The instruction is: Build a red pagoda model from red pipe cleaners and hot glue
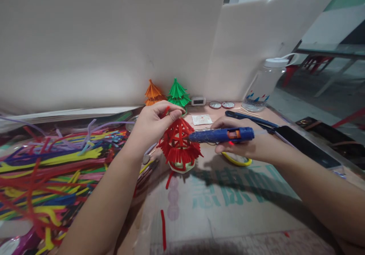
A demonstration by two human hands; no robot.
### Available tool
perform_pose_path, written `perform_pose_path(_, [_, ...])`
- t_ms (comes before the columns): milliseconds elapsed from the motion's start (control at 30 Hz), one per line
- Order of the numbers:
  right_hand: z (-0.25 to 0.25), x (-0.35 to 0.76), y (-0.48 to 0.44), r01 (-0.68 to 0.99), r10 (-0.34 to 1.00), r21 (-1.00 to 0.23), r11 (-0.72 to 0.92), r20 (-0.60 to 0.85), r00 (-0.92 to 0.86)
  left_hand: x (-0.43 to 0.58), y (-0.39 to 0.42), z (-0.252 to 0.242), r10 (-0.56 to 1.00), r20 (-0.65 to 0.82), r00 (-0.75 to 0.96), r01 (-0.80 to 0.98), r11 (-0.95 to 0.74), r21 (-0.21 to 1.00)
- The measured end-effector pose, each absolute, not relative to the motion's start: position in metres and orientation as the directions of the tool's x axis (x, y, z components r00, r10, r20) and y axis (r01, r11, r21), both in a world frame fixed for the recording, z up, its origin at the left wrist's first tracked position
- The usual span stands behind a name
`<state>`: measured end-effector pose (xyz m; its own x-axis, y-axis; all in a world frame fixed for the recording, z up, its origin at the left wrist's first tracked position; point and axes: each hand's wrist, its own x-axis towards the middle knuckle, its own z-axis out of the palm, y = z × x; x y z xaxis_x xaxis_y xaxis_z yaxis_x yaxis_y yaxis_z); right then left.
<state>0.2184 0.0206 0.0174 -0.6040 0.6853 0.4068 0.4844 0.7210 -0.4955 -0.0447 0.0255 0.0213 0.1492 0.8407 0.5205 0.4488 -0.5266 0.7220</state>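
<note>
A red tiered tree of pipe-cleaner pieces (182,154) stands on a pale base at the centre. My left hand (159,122) pinches at its top, where a short red piece shows between thumb and fingers. From the right, my right hand (238,137) is wrapped round a blue glue gun (211,135), whose tip points at the upper part of the red tree. A small red light glows under the gun. Loose red pieces (163,230) lie on the printed board (228,217) below the tree.
Many coloured pipe cleaners (51,171) cover the left side. Orange (153,92) and green trees (178,92) stand behind, beside a small white display (198,101). Further right are a clear bottle (262,84), a dark phone (308,146) and yellow-handled scissors (238,160).
</note>
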Motion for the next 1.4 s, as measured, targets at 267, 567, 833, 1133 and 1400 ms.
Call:
perform_pose_path(267, [0.0182, 0.2142, 0.0189, 0.519, 0.698, -0.473, 0.712, 0.396, -0.596, -0.0473, 0.0268, 0.0192, 0.842, 0.512, 0.170, 0.436, -0.530, 0.727])
perform_pose_path(567, [0.0169, 0.2161, 0.0183, 0.505, 0.641, -0.395, 0.767, 0.431, -0.636, -0.0472, 0.0256, 0.0188, 0.825, 0.537, 0.177, 0.451, -0.553, 0.700])
perform_pose_path(833, [0.0151, 0.2163, 0.0156, 0.523, 0.679, -0.442, 0.729, 0.370, -0.634, -0.0468, 0.0269, 0.0202, 0.813, 0.547, 0.201, 0.445, -0.573, 0.688])
perform_pose_path(1133, [0.0137, 0.2158, 0.0160, 0.536, 0.689, -0.440, 0.721, 0.368, -0.624, -0.0465, 0.0259, 0.0206, 0.815, 0.541, 0.208, 0.448, -0.571, 0.688])
perform_pose_path(1400, [0.0119, 0.2155, 0.0156, 0.514, 0.695, -0.480, 0.711, 0.368, -0.618, -0.0461, 0.0254, 0.0213, 0.817, 0.540, 0.204, 0.448, -0.568, 0.690])
